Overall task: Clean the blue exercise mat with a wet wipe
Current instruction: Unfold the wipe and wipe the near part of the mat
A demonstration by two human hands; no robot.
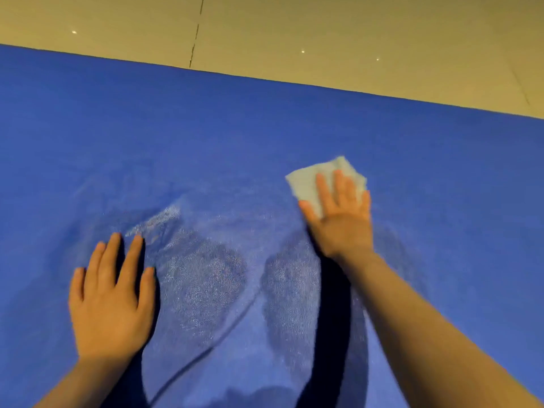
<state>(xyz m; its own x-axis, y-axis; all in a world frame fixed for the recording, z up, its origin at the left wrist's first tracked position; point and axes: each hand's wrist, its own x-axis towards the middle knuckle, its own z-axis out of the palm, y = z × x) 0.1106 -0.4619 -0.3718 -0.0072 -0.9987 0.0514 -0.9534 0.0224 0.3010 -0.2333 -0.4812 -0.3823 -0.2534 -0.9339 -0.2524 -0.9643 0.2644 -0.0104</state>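
Note:
The blue exercise mat fills most of the view, its far edge running across the top. A white wet wipe lies flat on the mat right of centre. My right hand presses on the wipe with straight, spread fingers and covers its near half. My left hand rests flat on the mat at the lower left, fingers straight, holding nothing. Shiny damp streaks show on the mat between my two hands.
A beige tiled floor lies beyond the mat's far edge, with a dark grout line running away from it. Shadows of my arms and head fall on the near part of the mat.

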